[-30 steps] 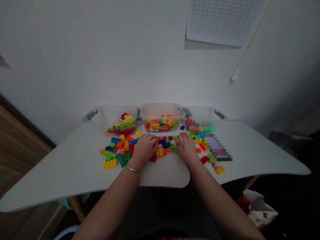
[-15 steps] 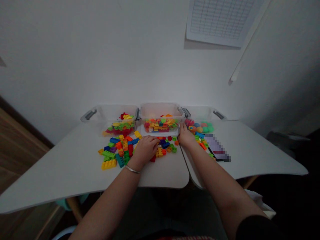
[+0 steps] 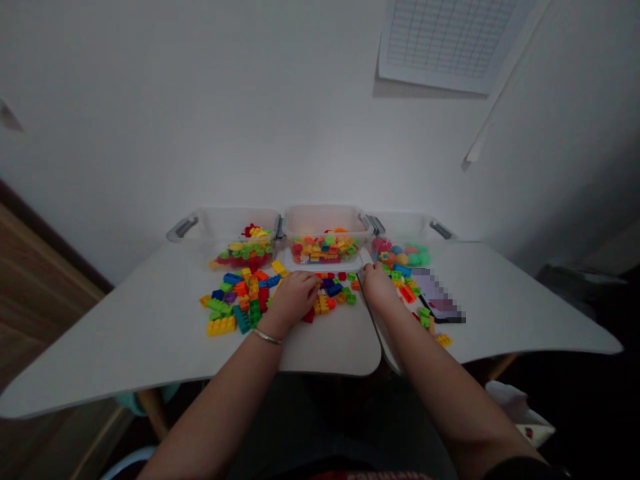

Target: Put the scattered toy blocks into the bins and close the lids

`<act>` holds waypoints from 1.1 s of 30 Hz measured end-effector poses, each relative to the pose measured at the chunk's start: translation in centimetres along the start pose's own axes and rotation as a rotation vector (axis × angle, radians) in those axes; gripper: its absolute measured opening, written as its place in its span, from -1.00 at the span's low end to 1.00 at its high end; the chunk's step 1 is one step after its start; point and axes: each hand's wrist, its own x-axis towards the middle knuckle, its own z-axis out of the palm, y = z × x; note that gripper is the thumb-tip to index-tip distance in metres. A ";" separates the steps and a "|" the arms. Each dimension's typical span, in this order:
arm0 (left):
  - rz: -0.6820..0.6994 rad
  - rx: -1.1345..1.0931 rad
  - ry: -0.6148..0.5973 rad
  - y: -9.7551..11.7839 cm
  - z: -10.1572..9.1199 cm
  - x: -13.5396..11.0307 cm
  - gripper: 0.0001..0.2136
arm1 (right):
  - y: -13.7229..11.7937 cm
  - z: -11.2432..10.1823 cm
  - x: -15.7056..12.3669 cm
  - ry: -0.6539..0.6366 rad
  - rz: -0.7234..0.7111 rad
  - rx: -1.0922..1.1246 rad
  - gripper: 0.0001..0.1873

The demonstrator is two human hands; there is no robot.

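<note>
The plastic building bricks show red, yellow, blue, green, orange and purple, the clear storage bins carry grey handles, the table is plain white, and the white wall sheet bears a pale grey grid.

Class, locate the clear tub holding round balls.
In the head view, the clear tub sits rightmost of three, beside the middle tub, just beyond the right hand.

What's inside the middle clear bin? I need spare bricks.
The middle clear plastic bin holds a heap of red, yellow, green, blue and orange building bricks. The top layer shows; lower bricks and the bin's floor are covered.
</note>
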 end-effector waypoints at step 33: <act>-0.022 -0.042 0.019 -0.1 0.3 0.0 -0.73 | -3.9 3.0 -3.4 0.321 -0.444 0.711 -0.73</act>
